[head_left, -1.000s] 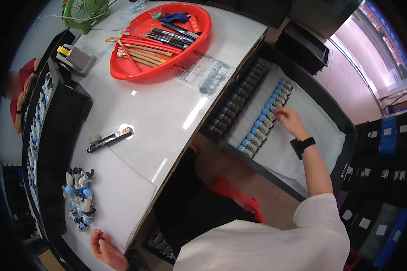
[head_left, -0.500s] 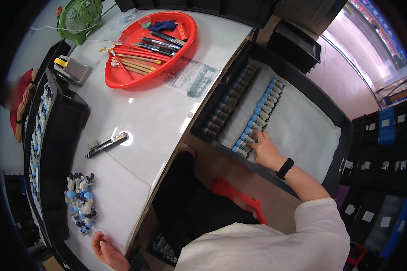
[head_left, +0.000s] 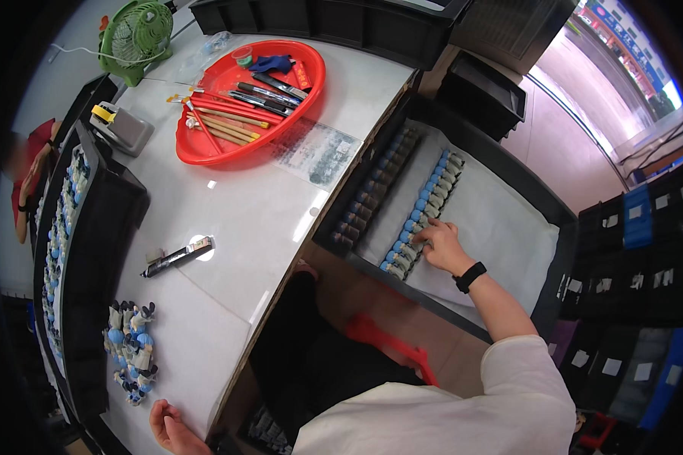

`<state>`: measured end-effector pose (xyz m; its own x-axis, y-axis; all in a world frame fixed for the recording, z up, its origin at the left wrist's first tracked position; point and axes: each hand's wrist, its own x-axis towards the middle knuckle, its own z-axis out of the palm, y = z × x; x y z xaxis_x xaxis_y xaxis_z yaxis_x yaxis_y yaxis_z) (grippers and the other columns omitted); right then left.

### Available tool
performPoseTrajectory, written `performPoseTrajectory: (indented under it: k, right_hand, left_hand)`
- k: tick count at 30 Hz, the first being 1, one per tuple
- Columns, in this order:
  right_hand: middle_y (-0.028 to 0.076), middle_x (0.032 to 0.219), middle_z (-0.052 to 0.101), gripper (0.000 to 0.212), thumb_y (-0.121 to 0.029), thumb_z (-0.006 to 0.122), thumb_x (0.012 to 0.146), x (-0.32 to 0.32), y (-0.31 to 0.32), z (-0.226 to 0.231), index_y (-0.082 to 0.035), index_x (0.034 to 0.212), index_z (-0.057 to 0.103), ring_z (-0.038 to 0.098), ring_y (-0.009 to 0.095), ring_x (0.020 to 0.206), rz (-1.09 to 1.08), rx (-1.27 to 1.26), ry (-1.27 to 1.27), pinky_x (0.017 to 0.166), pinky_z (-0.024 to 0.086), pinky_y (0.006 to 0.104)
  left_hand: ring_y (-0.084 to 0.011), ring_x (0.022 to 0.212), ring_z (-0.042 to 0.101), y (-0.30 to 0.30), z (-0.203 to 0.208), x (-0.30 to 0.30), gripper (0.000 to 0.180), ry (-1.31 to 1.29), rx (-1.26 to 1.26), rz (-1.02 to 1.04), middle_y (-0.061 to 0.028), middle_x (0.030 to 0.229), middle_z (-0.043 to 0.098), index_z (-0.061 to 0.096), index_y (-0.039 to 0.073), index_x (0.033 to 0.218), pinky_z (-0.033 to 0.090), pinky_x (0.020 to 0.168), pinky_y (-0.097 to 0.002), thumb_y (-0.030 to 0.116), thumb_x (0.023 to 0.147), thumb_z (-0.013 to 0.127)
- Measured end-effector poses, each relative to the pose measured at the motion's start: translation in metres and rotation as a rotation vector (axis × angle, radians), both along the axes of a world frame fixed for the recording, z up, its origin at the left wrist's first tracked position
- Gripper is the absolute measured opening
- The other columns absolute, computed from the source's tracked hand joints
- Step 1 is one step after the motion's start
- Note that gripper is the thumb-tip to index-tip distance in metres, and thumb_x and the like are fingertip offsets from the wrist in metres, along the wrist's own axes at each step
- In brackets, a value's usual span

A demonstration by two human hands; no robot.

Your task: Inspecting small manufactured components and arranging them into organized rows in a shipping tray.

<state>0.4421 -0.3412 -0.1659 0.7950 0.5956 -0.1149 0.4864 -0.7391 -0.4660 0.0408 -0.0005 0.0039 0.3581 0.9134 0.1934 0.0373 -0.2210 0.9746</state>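
Observation:
My right hand (head_left: pixel 443 246), with a black band on its wrist, reaches over the black tray (head_left: pixel 520 173) at the right. Its thumb and fingers are apart and touch the near half of a row of small figurines (head_left: pixel 430 199) with light-blue heads and pale bodies. They stand close together on white lining. My left hand (head_left: pixel 171 431) rests at the table's near-left edge, loosely curled, with nothing visible in it. Just beyond it lies a loose pile of similar figurines (head_left: pixel 133 353) with dark feet.
A second, darker row of figurines (head_left: pixel 373 186) lines the tray's left side. On the table are a red basin (head_left: pixel 197 155) of brushes and pens, a black pen-like tool (head_left: pixel 176 256), a grey dispenser (head_left: pixel 125 129), a green fan (head_left: pixel 133 38) and a filled black crate (head_left: pixel 102 220). Another person sits at far left.
My right hand stays at the row, its fingers now slightly farther along it from the near end. The whole view has shifted a little. My left hand stays near the table edge.

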Motion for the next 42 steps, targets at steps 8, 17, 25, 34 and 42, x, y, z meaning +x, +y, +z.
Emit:
performPoseTrajectory:
  k: [8, 17, 25, 34, 42]
  right_hand:
    - [0.018, 0.111, 0.046, 0.025, 0.003, 0.051, 0.058, 0.036, 0.002, -0.017, -0.004, 0.081, 0.052, 0.052, 0.037, 0.083, -0.264, 0.279, -0.112, 0.072, 0.043, 0.0415]
    - [0.01, 0.086, 0.059, 0.009, -0.001, 0.054, 0.058, 0.063, 0.004, -0.013, -0.006, 0.065, 0.055, 0.05, 0.029, 0.096, -0.249, -0.087, -0.222, 0.077, 0.036, 0.0429]
    - [0.008, 0.083, 0.059, 0.005, -0.006, 0.056, 0.058, 0.102, -0.002, -0.019, -0.009, 0.062, 0.057, 0.053, 0.026, 0.089, -0.316, -0.079, -0.047, 0.079, 0.033, 0.0412]
    - [0.014, 0.102, 0.052, 0.018, -0.01, 0.059, 0.063, 0.145, -0.011, -0.032, -0.007, 0.08, 0.057, 0.054, 0.03, 0.094, -0.459, -0.048, -0.071, 0.078, 0.043, 0.0401]
    - [0.016, 0.078, 0.059, 0.013, -0.008, 0.056, 0.062, 0.152, -0.014, -0.045, -0.004, 0.075, 0.056, 0.057, 0.032, 0.079, -0.455, -0.033, -0.102, 0.07, 0.045, 0.0356]
  left_hand:
    - [-0.02, 0.081, 0.053, 0.003, -0.003, -0.004, 0.022, -0.025, -0.014, -0.011, -0.0147, 0.096, 0.055, 0.052, -0.007, 0.102, 0.045, 0.075, -0.0297, 0.004, 0.085, 0.044]
    - [-0.0199, 0.083, 0.054, 0.003, -0.001, -0.005, 0.021, -0.06, -0.024, -0.041, -0.0146, 0.097, 0.056, 0.052, -0.006, 0.102, 0.045, 0.077, -0.0301, 0.004, 0.085, 0.045]
    - [-0.0176, 0.08, 0.053, 0.002, 0.0, -0.004, 0.021, -0.042, -0.028, -0.032, -0.0129, 0.094, 0.056, 0.052, -0.006, 0.102, 0.043, 0.073, -0.027, 0.005, 0.084, 0.047]
    - [-0.0173, 0.079, 0.053, 0.0, 0.002, -0.002, 0.021, -0.02, -0.015, -0.031, -0.0122, 0.093, 0.057, 0.053, -0.006, 0.101, 0.043, 0.073, -0.0272, 0.005, 0.084, 0.047]
    - [-0.0172, 0.079, 0.052, -0.001, 0.002, -0.001, 0.021, 0.01, -0.003, -0.025, -0.0122, 0.092, 0.056, 0.052, -0.006, 0.101, 0.043, 0.073, -0.0268, 0.006, 0.084, 0.046]
